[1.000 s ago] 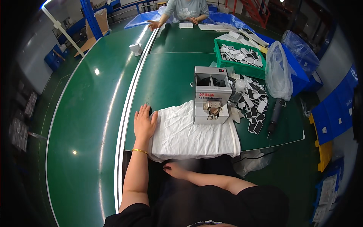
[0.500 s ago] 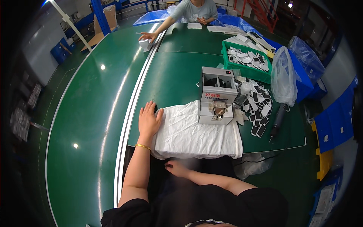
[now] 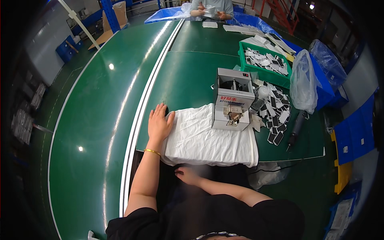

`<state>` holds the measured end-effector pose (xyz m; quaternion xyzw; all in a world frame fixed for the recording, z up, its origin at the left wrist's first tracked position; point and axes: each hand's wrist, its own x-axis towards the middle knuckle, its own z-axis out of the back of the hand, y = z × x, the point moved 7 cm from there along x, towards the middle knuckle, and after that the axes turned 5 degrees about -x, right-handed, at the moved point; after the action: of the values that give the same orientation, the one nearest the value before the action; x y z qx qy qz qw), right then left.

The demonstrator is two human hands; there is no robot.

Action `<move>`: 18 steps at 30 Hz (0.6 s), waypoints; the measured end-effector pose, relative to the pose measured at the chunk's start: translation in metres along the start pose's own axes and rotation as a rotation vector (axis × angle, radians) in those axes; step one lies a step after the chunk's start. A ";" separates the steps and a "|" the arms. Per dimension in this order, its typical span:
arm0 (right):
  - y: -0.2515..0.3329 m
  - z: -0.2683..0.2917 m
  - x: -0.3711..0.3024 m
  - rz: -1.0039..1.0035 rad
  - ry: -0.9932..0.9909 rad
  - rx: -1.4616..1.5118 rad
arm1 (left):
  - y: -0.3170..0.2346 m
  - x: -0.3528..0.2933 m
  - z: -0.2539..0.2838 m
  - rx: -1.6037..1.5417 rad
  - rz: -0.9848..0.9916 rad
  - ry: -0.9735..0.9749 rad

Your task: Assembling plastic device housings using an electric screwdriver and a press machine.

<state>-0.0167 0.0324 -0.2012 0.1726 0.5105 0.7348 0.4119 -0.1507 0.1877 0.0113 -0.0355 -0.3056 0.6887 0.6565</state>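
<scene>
My left hand (image 3: 159, 123) lies flat with spread fingers on the green table (image 3: 188, 82), its thumb at the left edge of a white cloth (image 3: 200, 136). It holds nothing. A gold bangle (image 3: 152, 151) circles that wrist. My right hand (image 3: 187, 176) rests low in front of my body, below the table's near edge, its fingers loosely curled in and nothing visible in them. On the back of the cloth stands a grey metal machine (image 3: 233, 102) with an open top and a small metal mechanism at its front. Neither hand touches it.
Right of the machine lie a clear bottle (image 3: 260, 98), a pile of black-and-white flat pieces (image 3: 276, 114) and a dark electric screwdriver (image 3: 297, 130). Behind stands a green bin (image 3: 266, 70) of similar pieces. A co-worker (image 3: 212, 9) sits opposite; a green belt (image 3: 96, 120) runs left.
The co-worker's hand has drawn back from the belt, and a whitish object is now between their hands. The white item on the belt is gone. My hands have stayed in place.
</scene>
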 end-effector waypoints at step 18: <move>0.000 0.000 -0.001 -0.010 -0.007 0.008 | 0.000 -0.001 0.000 0.008 0.013 -0.003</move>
<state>-0.0162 0.0315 -0.2011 0.1744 0.5129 0.7301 0.4166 -0.1508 0.1870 0.0107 -0.0339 -0.3033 0.6944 0.6516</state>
